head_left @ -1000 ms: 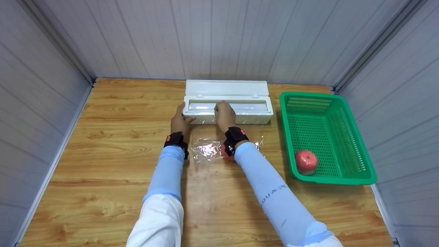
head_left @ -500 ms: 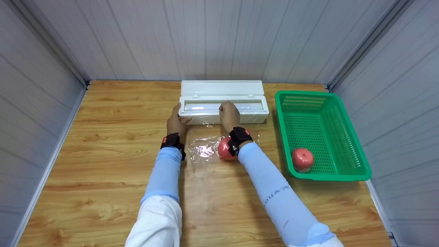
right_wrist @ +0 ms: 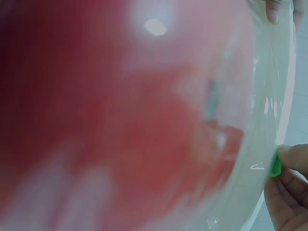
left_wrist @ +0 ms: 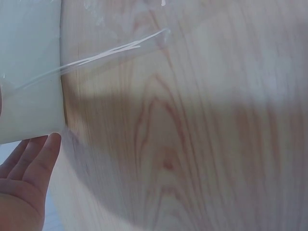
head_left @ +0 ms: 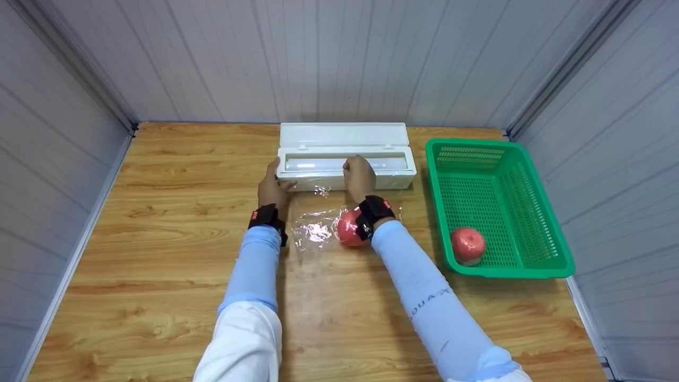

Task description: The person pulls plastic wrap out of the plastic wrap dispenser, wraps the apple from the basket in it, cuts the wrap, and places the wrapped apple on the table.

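Note:
A white cling film dispenser [head_left: 331, 183] lies at the back of the table with its lid raised and a roll [head_left: 318, 164] inside. My left hand [head_left: 272, 190] holds its left end, thumb on the front and fingers along the end. Between thumb and fingers, my right hand [head_left: 360, 179] pinches a small green slide cutter [right_wrist: 275, 166] on the dispenser's edge. Clear film [head_left: 314, 232] hangs over the front and spreads across the table. A red apple-like fruit [head_left: 348, 229] sits at the film, partly hidden by the right wrist; it fills much of the right wrist view.
To the right stands a green plastic basket [head_left: 436, 212] with another red fruit [head_left: 468, 245] in its near left corner, shiny as if wrapped. Grey panel walls [head_left: 339, 58] enclose the wooden table [head_left: 175, 254] at the back and both sides.
My right hand has slid a short way rightward along the dispenser's edge. More of the fruit by the right wrist now shows. My left hand keeps its place on the dispenser's end.

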### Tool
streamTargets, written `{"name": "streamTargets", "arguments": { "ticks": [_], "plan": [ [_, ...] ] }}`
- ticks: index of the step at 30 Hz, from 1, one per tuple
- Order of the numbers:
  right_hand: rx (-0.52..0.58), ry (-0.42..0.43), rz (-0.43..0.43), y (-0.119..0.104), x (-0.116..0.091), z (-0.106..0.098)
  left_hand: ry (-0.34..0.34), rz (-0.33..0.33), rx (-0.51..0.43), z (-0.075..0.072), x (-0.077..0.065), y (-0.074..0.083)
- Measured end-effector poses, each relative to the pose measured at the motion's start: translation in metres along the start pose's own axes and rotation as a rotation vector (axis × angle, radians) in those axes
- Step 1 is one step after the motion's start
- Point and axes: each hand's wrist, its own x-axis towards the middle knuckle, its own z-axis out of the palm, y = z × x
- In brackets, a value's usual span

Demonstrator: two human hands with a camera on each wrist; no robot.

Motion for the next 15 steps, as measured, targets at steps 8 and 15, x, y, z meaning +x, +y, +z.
{"name": "streamTargets", "arguments": {
  "ticks": [8,15],
  "plan": [
    [-0.006,0.062,-0.011,0.013,-0.002,-0.008,-0.009,0.023,0.058,0.002,0.001,0.003],
    [-0.006,0.082,0.034,0.031,-0.003,-0.021,-0.004,0.042,0.069,0.002,0.005,-0.004]
  ]
}}
